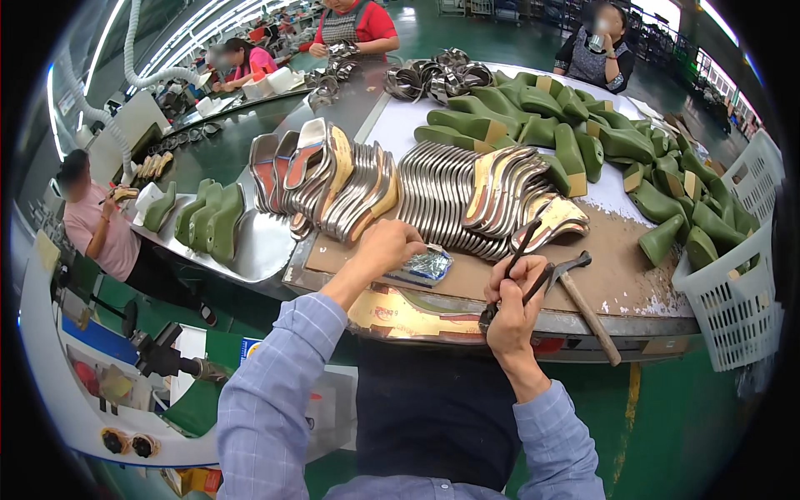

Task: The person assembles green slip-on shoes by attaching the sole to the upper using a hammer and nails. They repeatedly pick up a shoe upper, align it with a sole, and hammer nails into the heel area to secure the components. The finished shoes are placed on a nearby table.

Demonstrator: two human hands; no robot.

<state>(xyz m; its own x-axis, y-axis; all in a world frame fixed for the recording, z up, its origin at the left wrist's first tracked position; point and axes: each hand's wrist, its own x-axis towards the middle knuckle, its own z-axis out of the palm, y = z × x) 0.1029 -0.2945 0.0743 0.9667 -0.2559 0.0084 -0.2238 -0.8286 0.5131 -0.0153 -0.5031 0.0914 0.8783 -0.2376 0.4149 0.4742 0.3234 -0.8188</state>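
Note:
My left hand [383, 248] is above the near side of the workbench, its fingertips pinched together; whatever they hold is too small to make out. Beside it lies a small clear-and-blue packet [428, 267] with shiny contents. My right hand [511, 315] is closed around a black two-handled tool [537, 285] resembling pliers, its handles pointing up and its lower end partly hidden. A yellowish insole-shaped piece [400, 313] lies at the bench's front edge, between my hands. Just right of my right hand, a hammer [587, 317] with a wooden handle rests across that edge.
Rows of curved silver shoe parts [442, 196] stand behind my hands. Green shoe lasts [617, 142] are heaped at the right, by a white plastic basket [733, 321]. More lasts [212, 221] stand on the left metal table. Several people work around the benches.

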